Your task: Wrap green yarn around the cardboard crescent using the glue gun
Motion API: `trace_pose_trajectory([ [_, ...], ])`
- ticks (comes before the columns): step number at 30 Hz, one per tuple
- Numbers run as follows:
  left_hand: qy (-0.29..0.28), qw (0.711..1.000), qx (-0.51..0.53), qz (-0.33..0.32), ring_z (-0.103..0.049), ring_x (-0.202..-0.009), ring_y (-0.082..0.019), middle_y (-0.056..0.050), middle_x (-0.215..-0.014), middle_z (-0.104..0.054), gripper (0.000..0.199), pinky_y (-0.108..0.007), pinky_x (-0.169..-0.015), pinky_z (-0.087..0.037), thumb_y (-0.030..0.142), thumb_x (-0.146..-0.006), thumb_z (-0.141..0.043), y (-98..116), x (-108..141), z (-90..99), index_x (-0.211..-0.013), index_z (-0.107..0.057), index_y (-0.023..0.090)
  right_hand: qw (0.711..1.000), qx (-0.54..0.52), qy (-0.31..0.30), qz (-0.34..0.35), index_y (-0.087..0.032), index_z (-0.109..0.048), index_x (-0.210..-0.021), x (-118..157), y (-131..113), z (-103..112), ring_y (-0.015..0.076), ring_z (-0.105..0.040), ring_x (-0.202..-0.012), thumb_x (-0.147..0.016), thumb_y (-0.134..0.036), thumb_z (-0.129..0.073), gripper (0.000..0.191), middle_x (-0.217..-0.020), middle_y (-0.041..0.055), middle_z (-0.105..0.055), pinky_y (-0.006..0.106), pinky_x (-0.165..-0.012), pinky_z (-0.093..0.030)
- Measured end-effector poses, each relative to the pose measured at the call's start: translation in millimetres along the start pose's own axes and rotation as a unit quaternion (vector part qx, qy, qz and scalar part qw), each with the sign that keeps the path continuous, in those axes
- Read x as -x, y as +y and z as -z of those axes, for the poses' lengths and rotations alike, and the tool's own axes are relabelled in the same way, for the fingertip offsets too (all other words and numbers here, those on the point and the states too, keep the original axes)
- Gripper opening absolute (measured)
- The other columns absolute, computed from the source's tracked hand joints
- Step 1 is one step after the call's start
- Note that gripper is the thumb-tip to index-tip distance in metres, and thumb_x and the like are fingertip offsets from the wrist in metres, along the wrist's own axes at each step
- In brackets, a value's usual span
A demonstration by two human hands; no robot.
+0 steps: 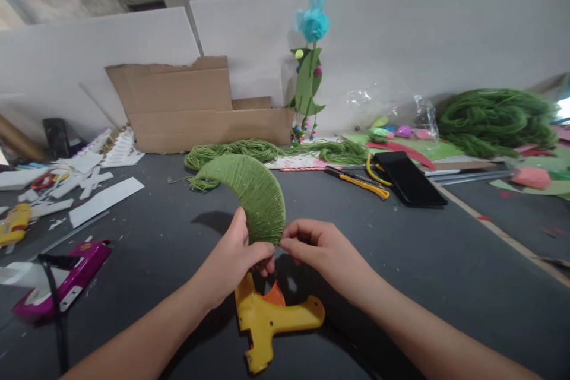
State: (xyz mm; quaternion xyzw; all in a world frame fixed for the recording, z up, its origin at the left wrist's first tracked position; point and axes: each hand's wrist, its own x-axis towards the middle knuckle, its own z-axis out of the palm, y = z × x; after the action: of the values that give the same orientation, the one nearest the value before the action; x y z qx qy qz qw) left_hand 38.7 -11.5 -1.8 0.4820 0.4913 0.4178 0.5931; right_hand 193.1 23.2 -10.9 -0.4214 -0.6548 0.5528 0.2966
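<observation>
A crescent [256,190] wound closely with green yarn stands tilted above the dark table, its pointed tip curving to the upper left. My left hand [243,255] is closed around its lower end, thumb across the front. At the crescent's lower right edge, my right hand [314,243] pinches with thumb and forefinger; what lies between those fingertips, perhaps the yarn, is too small to make out. Just below both hands lies a yellow glue gun [276,320] with an orange trigger. Behind the crescent, loose green yarn [240,148] is heaped on the table, partly hidden.
Cardboard [187,107] leans on the white partition beside a hanging felt decoration [307,80]. At right lie a black phone [407,178], a yellow-handled cutter [363,184] and a big yarn bundle [496,116]. White scraps [107,199] and a purple tool [66,282] with a cord occupy the left.
</observation>
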Motion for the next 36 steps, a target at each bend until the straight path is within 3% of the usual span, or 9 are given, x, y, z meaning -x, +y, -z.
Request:
trace_pose_trajectory([
  [6, 0.019, 1.000, 0.009, -0.010, -0.052, -0.053, -0.011, 0.004, -0.065, -0.053, 0.031, -0.025, -0.051, -0.042, 0.014, -0.070, -0.056, -3, -1, -1.1, -0.094, -0.038, 0.019, 1.000, -0.017, -0.015, 0.004, -0.017, -0.054, -0.066, 0, 4, -1, 0.0105, -0.047, -0.053, -0.072, -0.027, -0.054, 0.011, -0.057, -0.0018, -0.054, 0.024, -0.054, -0.037],
  [11, 0.003, 0.996, 0.070, -0.049, -0.059, -0.081, -0.016, -0.003, -0.092, -0.062, 0.037, -0.030, -0.076, -0.045, 0.012, -0.069, -0.060, -6, -2, 3.7, -0.103, -0.047, 0.018, 0.999, 0.022, 0.015, 0.028, -0.017, -0.052, -0.063, -1, 3, 1, 0.0096, -0.042, -0.052, -0.072, -0.022, -0.052, 0.010, -0.054, -0.0035, -0.049, 0.023, -0.051, -0.033],
  [14, 0.000, 0.996, 0.073, -0.050, -0.059, -0.090, -0.017, -0.004, -0.095, -0.066, 0.032, -0.030, -0.083, -0.042, 0.013, -0.067, -0.064, -6, -3, 9.2, -0.098, -0.056, 0.017, 0.997, 0.059, 0.027, 0.049, -0.017, -0.052, -0.062, 0, 1, 2, 0.0090, -0.038, -0.052, -0.071, -0.019, -0.053, 0.009, -0.054, -0.0047, -0.045, 0.022, -0.050, -0.030],
  [19, 0.027, 1.000, -0.004, 0.012, -0.059, -0.082, -0.017, 0.000, -0.084, -0.070, 0.016, -0.027, -0.075, -0.043, 0.018, -0.064, -0.068, -8, 0, 16.5, -0.080, -0.068, 0.018, 0.995, 0.071, 0.018, 0.073, -0.017, -0.053, -0.064, 1, -1, 3, 0.0091, -0.040, -0.054, -0.073, -0.018, -0.052, 0.009, -0.057, -0.0043, -0.046, 0.022, -0.051, -0.032],
  [22, 0.042, 0.997, -0.044, 0.044, -0.054, -0.055, -0.012, 0.004, -0.058, -0.064, 0.005, -0.023, -0.054, -0.040, 0.023, -0.063, -0.069, -8, 1, 18.8, -0.060, -0.068, 0.019, 0.992, 0.083, 0.032, 0.087, -0.017, -0.056, -0.068, 1, -3, 6, 0.0097, -0.043, -0.057, -0.074, -0.019, -0.053, 0.007, -0.059, -0.0035, -0.049, 0.021, -0.053, -0.034],
  [25, 0.042, 0.994, -0.076, 0.073, -0.040, -0.037, -0.008, 0.004, -0.036, -0.050, 0.030, -0.022, -0.042, -0.031, 0.032, -0.066, -0.066, -6, 1, 19.4, -0.041, -0.059, 0.017, 0.989, 0.093, 0.052, 0.102, -0.018, -0.059, -0.077, 2, -5, 9, 0.0101, -0.045, -0.057, -0.074, -0.020, -0.055, 0.005, -0.063, -0.0029, -0.052, 0.021, -0.053, -0.036],
  [31, 0.090, 0.996, 0.005, 0.023, -0.054, -0.048, -0.011, -0.001, -0.047, -0.062, 0.021, -0.021, -0.052, -0.042, 0.029, -0.066, -0.066, 1, -5, 23.6, -0.051, -0.066, 0.013, 0.975, 0.145, 0.097, 0.139, -0.019, -0.058, -0.088, 0, 0, 15, 0.0136, -0.055, -0.067, -0.077, -0.018, -0.050, 0.014, -0.078, 0.0013, -0.061, 0.025, -0.062, -0.044],
  [34, 0.102, 0.992, 0.070, 0.039, -0.055, -0.048, -0.010, -0.003, -0.049, -0.063, 0.021, -0.020, -0.053, -0.043, 0.026, -0.067, -0.065, -1, -13, 30.6, -0.052, -0.066, 0.011, 0.947, 0.208, 0.141, 0.199, -0.020, -0.055, -0.098, -3, 4, 17, 0.0195, -0.055, -0.093, -0.073, -0.014, -0.052, 0.026, -0.101, 0.0064, -0.059, 0.034, -0.083, -0.043],
  [36, 0.106, 0.985, 0.127, 0.057, -0.057, -0.050, -0.010, -0.005, -0.053, -0.066, 0.018, -0.020, -0.054, -0.044, 0.023, -0.067, -0.064, -3, -19, 35.6, -0.055, -0.066, 0.010, 0.926, 0.260, 0.140, 0.234, -0.020, -0.055, -0.098, -2, 2, 18, 0.0212, -0.050, -0.101, -0.072, -0.011, -0.053, 0.028, -0.106, 0.0076, -0.057, 0.037, -0.089, -0.039],
])
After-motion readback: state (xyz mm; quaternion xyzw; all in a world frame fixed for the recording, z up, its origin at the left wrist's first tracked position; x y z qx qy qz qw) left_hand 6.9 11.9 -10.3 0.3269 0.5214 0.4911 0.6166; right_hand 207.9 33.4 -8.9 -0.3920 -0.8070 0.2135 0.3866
